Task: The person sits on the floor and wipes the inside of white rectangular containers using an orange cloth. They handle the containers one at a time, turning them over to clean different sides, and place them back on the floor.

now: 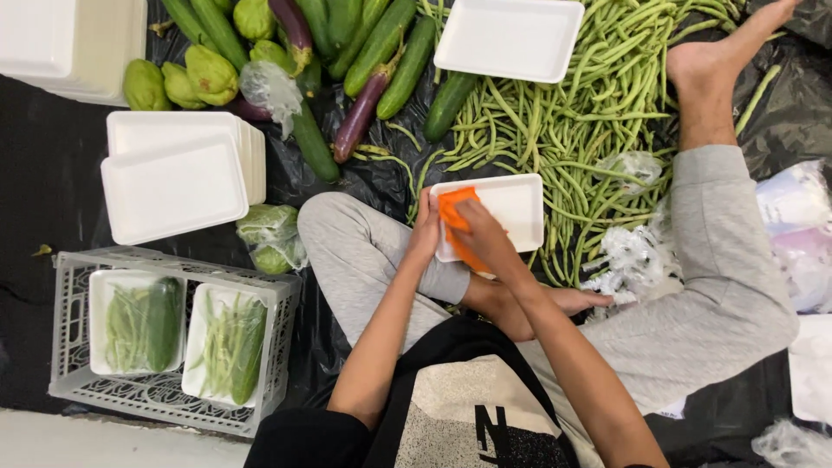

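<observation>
- Nearest the camera sits the person's torso in a black-and-beige top, cross-legged in grey trousers on a black plastic sheet [52, 173] spread over the floor.
- The left hand [425, 232] is closed around the near end of an orange carrot [451, 217], at the left edge of a white foam tray [511, 208].
- The right hand [482, 238] is curled over the same carrot from above, covering most of it; both hands grip it, and its far end lies over the tray.
- The carrot looks stiff and fairly light, smooth enough to slip if wet; a grip around its thick middle seems safest.
- The tray looks thin and easily dented, best lifted by its rim.
- Beyond the tray lies a heap of green beans [589, 104]; a second empty tray [511, 36] rests on top of it.
- Left of the beans lie cucumbers [381, 43], purple aubergines [360, 117] and pale green chayotes [208, 74].
- Further left of the tray stands a stack of empty trays [173, 182]; nearer the camera, a white crate [165, 394] holds two filled, wrapped trays.
- Right of the tray are crumpled plastic wrap [637, 251] and the person's bare foot [702, 61].
</observation>
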